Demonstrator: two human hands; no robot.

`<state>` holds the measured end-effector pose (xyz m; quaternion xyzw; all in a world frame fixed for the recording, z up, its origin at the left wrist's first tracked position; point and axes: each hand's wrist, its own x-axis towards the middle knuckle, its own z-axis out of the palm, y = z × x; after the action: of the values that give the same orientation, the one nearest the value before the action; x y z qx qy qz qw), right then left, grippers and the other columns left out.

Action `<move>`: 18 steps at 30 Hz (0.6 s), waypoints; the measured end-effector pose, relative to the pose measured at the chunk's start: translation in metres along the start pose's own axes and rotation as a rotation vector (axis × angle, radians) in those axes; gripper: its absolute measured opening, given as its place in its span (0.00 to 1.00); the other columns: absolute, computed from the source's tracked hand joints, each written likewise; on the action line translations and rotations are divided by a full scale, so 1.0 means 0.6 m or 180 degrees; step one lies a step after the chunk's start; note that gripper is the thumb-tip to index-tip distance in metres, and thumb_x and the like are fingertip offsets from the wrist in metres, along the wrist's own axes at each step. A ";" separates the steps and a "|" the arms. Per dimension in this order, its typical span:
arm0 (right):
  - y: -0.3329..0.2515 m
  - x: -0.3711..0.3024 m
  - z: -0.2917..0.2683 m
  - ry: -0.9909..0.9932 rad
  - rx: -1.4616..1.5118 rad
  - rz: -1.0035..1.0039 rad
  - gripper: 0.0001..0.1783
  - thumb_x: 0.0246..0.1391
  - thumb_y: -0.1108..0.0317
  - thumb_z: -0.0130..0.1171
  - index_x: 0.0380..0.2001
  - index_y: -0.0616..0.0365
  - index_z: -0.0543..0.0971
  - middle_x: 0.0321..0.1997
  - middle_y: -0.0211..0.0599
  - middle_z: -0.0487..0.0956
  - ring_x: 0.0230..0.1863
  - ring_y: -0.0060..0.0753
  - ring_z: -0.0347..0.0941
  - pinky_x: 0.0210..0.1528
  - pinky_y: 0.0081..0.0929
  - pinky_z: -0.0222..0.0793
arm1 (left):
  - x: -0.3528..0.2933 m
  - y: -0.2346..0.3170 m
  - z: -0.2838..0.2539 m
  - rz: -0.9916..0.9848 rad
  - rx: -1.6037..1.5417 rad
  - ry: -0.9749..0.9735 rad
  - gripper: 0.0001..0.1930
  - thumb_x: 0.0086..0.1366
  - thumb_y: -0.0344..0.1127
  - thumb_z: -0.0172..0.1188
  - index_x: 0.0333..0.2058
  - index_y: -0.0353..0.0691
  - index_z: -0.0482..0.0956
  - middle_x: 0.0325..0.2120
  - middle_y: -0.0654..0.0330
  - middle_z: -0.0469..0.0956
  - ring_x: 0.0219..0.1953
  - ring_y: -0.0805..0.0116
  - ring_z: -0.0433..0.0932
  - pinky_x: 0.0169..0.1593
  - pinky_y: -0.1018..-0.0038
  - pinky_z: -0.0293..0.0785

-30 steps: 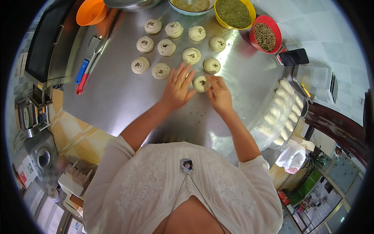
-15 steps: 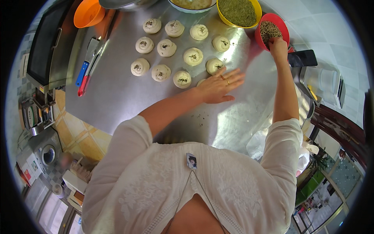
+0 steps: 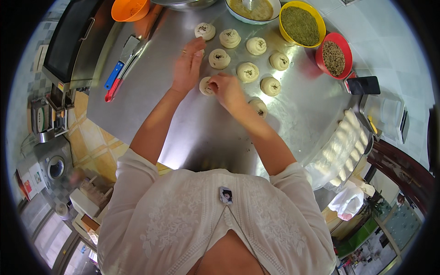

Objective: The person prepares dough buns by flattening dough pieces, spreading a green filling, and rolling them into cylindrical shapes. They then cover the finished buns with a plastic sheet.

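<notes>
Coiled white dough buns [image 3: 248, 72], most with dark specks on top, stand in rough rows on the steel table [image 3: 293, 123]. My right hand [image 3: 228, 93] is closed in a pinch above a bun [image 3: 206, 86] at the near left of the rows. Whatever its fingertips hold is too small to see. My left hand [image 3: 187, 66] is open with its fingers stretched out, beside the leftmost buns, and it partly hides one. To the far right, a red bowl [image 3: 334, 55] holds brownish seeds.
A yellow bowl [image 3: 300, 24] of green flakes and a white bowl [image 3: 252, 19] of pale liquid stand at the back. A blue-handled scraper [image 3: 120, 64] and a red-handled tool [image 3: 120, 83] lie left. Plastic-covered dough pieces [image 3: 343, 145] and a phone [image 3: 363, 85] are at right.
My right hand has left the red bowl and swung left to a near-left bun. My left hand has moved from the right-hand buns to the left ones. The view has shifted.
</notes>
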<state>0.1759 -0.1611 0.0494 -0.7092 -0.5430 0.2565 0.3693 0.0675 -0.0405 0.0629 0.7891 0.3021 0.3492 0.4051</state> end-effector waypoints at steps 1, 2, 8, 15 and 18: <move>0.002 0.000 0.010 -0.0066 -0.0215 0.0038 0.06 0.41 0.74 0.61 0.28 0.57 0.81 0.29 0.46 0.80 0.32 0.54 0.76 0.34 0.38 0.72 | 0.000 -0.006 0.004 0.0250 0.0267 -0.0032 0.16 0.71 0.37 0.44 0.53 0.38 0.70 0.56 0.51 0.68 0.55 0.50 0.70 0.55 0.66 0.68; 0.009 0.000 0.012 0.0014 -0.0112 0.0052 0.06 0.42 0.74 0.62 0.28 0.57 0.81 0.28 0.45 0.80 0.30 0.51 0.76 0.33 0.37 0.72 | -0.001 -0.010 0.009 0.0269 0.0317 -0.0091 0.16 0.71 0.37 0.45 0.53 0.38 0.69 0.57 0.51 0.67 0.56 0.50 0.69 0.55 0.66 0.68; 0.030 -0.015 -0.108 0.0344 0.1323 0.0733 0.05 0.46 0.75 0.65 0.29 0.61 0.81 0.24 0.32 0.81 0.24 0.20 0.73 0.27 0.22 0.69 | -0.007 0.010 0.046 0.0192 0.0841 -0.0564 0.26 0.67 0.41 0.51 0.61 0.42 0.59 0.65 0.52 0.54 0.65 0.51 0.56 0.62 0.57 0.59; 0.157 -0.037 -0.363 0.1568 0.0594 0.0791 0.02 0.52 0.74 0.62 0.28 0.58 0.83 0.23 0.26 0.79 0.23 0.15 0.71 0.25 0.17 0.67 | -0.033 -0.019 0.076 0.0473 0.1928 -0.1269 0.39 0.62 0.47 0.57 0.67 0.45 0.48 0.69 0.56 0.41 0.71 0.51 0.40 0.67 0.46 0.43; 0.225 -0.018 -0.457 0.2055 -0.0977 0.1123 0.08 0.48 0.66 0.66 0.29 0.59 0.83 0.23 0.35 0.81 0.25 0.25 0.77 0.30 0.23 0.71 | -0.021 -0.014 0.078 0.0468 0.1825 -0.1413 0.38 0.63 0.46 0.55 0.67 0.44 0.47 0.69 0.55 0.41 0.71 0.51 0.39 0.68 0.47 0.41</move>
<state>0.4612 -0.2574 0.1042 -0.8827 -0.3008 -0.0042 0.3610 0.0959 -0.0661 0.0321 0.9467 0.2349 0.0988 0.1970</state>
